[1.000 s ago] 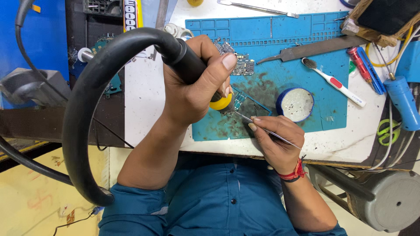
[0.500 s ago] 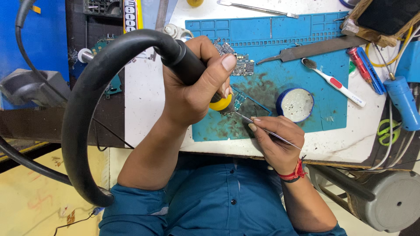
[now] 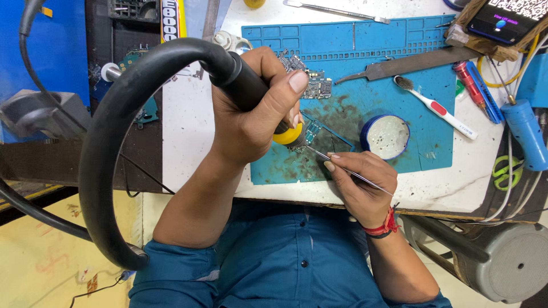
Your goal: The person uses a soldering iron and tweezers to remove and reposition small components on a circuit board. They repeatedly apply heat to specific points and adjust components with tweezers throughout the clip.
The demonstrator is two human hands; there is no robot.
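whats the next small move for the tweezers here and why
Probably ease the tweezers in the right hand a touch toward the small board under the hot-air handle's yellow end: their tips sit at its edge while the left hand aims the nozzle there.

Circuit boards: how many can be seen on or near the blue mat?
3: one circuit board under the tool tip, one above the thumb, one left of the hose. Others may be hidden.

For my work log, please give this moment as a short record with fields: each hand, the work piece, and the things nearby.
left hand: grips black hot-air handle with thick black hose
right hand: holds thin metal tweezers
work piece: small circuit board under the nozzle
surface: blue mat, stained
nearby: round blue tin, toothbrush, second circuit board
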